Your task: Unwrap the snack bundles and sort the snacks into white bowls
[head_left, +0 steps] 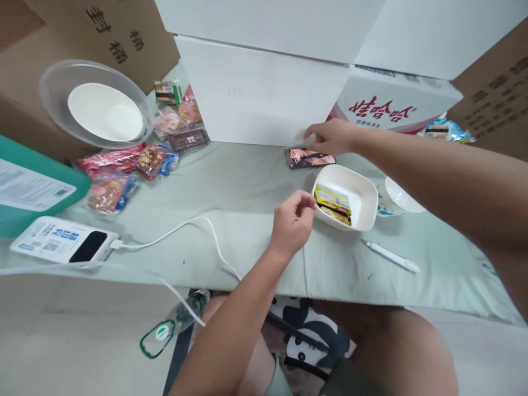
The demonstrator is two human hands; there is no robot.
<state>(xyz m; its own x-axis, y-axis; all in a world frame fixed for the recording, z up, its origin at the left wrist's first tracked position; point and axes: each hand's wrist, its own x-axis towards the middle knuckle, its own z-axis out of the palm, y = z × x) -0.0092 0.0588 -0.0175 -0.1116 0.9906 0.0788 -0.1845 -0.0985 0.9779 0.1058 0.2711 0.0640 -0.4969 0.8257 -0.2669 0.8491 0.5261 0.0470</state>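
Note:
A cream, rounded-square bowl (366, 201) sits on the cloth with yellow and dark packets (333, 203) inside, along its left side. Beside its left rim is my left hand (292, 223), fingers curled in and thumb against them; whether anything is in the pinch is hidden. Farther back, my right hand (333, 136) hovers over a flat black-and-pink packet (311, 158) lying before the white box panel (264, 99). Its fingers are bent but apart, index toward the panel, and I see nothing gripped. Whether it touches the packet I cannot tell.
Right of the bowl are a white cup (396, 197) and a white-handled knife or pen-like tool (390, 256). Wrapped snacks (154, 160), a clear basin (51, 93), a green jug (37, 190) and a power bank (66, 242) with a white cable (206, 223) stand left.

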